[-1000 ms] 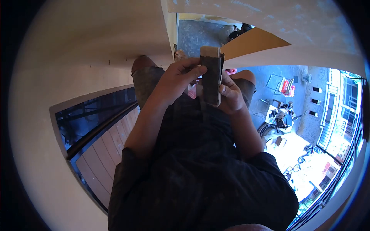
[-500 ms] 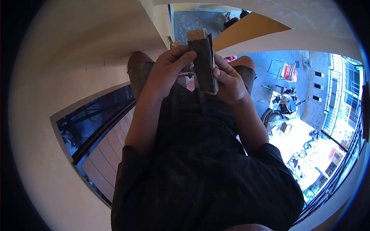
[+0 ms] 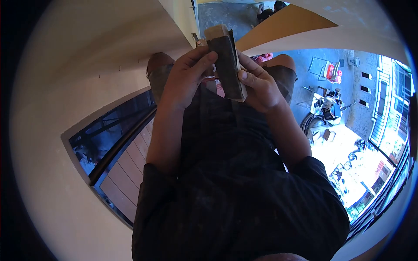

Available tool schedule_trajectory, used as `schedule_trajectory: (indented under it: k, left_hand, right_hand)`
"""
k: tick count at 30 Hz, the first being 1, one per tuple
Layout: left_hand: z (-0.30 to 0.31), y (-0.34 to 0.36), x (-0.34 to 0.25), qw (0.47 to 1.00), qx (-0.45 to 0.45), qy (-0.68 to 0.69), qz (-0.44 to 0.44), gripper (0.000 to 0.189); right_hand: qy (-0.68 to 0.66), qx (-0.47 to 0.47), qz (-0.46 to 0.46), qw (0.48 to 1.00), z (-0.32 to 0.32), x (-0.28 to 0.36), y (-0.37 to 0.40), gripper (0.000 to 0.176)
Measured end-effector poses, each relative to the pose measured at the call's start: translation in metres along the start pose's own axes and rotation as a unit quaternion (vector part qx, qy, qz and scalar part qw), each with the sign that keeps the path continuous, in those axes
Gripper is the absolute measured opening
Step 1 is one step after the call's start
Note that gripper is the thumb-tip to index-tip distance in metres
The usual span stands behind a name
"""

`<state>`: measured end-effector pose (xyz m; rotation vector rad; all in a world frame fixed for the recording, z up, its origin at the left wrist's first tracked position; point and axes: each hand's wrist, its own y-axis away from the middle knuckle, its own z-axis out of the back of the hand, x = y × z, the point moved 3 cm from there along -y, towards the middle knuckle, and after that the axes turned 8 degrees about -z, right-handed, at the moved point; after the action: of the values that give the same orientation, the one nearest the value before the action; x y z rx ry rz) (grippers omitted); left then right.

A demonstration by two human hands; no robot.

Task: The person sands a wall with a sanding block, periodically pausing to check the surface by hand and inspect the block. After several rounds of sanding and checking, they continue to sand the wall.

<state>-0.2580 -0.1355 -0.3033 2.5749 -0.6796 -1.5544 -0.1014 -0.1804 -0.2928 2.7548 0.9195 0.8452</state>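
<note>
In the head view I hold a sanding block [image 3: 226, 65], a pale block with a dark, rough sheet like sandpaper folded round it. Its pale end sticks out at the top, and one edge of the sheet stands slightly away on the right side. My left hand [image 3: 190, 71] grips it from the left, thumb pressed on the dark face near the top. From the right, my right hand [image 3: 262, 88] holds the edge, its thumb at the sheet's border. The fingers behind the block are partly hidden. Something pink and white [image 3: 216, 87] shows below the block, mostly covered.
A beige wall [image 3: 48, 104] curves along the left beside a dark-framed window [image 3: 117, 126]. An orange-tan panel [image 3: 283, 26] lies beyond the block, with part of another person [image 3: 265, 14] past it. At right are a red-and-white chair [image 3: 331, 71] and a cluttered, bright yard.
The block tilts a little more to the left at its top, and the right thumb lies a bit higher on its edge. The whole view has shifted slightly. Both hands keep their hold.
</note>
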Motion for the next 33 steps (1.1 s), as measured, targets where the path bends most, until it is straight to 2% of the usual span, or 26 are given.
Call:
schedule_trajectory:
  k: [4,6,10,15,25,27,33]
  left_hand:
    - [0.000,0.000,0.000,1.000,-0.008,0.010,0.005,0.030]
    - [-0.004,0.000,-0.002,0.999,-0.030,0.017,0.012,0.031]
    - [0.004,-0.003,0.004,0.999,-0.015,0.028,0.004,0.031]
    - [0.014,-0.007,0.009,0.999,-0.021,0.014,0.025,0.031]
    - [0.013,-0.005,0.001,1.000,-0.026,0.013,-0.004,0.030]
    - [0.009,-0.002,-0.002,0.998,-0.054,0.025,0.000,0.030]
    - [0.013,-0.001,0.006,1.000,-0.022,0.005,0.004,0.030]
  right_hand:
    - [0.003,0.007,-0.003,1.000,0.002,-0.001,-0.002,0.053]
    - [-0.007,-0.021,-0.009,1.000,0.005,-0.002,-0.002,0.053]
    - [-0.014,0.006,-0.016,1.000,0.006,-0.001,-0.006,0.052]
    - [-0.020,-0.036,-0.033,0.999,0.007,-0.002,-0.012,0.051]
    - [-0.038,-0.011,-0.028,0.999,0.001,-0.003,-0.020,0.052]
    - [-0.024,-0.021,-0.032,0.999,0.003,-0.004,-0.018,0.052]
    - [-0.020,-0.005,-0.030,0.999,0.007,-0.006,-0.012,0.053]
